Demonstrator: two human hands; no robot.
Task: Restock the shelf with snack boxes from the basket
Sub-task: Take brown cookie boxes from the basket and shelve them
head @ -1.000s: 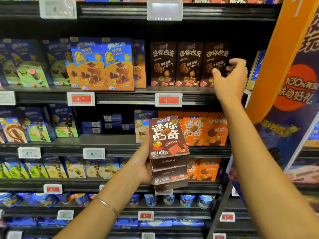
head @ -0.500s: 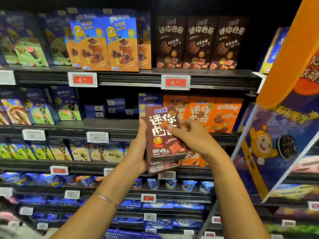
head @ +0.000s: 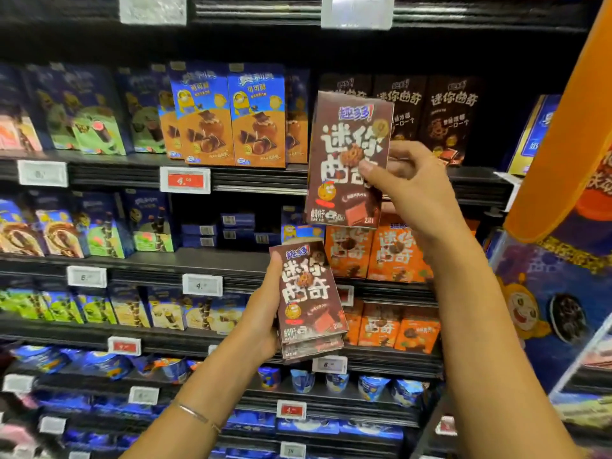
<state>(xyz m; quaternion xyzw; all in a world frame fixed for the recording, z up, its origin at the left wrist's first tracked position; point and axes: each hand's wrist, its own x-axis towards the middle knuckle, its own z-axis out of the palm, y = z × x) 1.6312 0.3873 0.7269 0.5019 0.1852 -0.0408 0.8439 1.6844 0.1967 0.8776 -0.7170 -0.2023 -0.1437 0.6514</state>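
Dark shop shelving fills our view, packed with snack boxes in blue, green, orange and brown. Our right hand (head: 410,190) pinches one brown box (head: 347,160) by its right edge, thumb on the front and fingers behind. It holds the box upright and face-out in front of the shelf (head: 258,183) where the brown row (head: 453,117) stands. We judge it is held this way so it can slide in with its print matching its neighbours. The box covers the left end of that row, so we cannot tell how much room is there. Our left hand (head: 261,323) grips the stack (head: 308,303) of like boxes lower down, level with the orange boxes (head: 377,253). There the supply sits close, and the right hand need only reach down for the next one. The basket is not in view.
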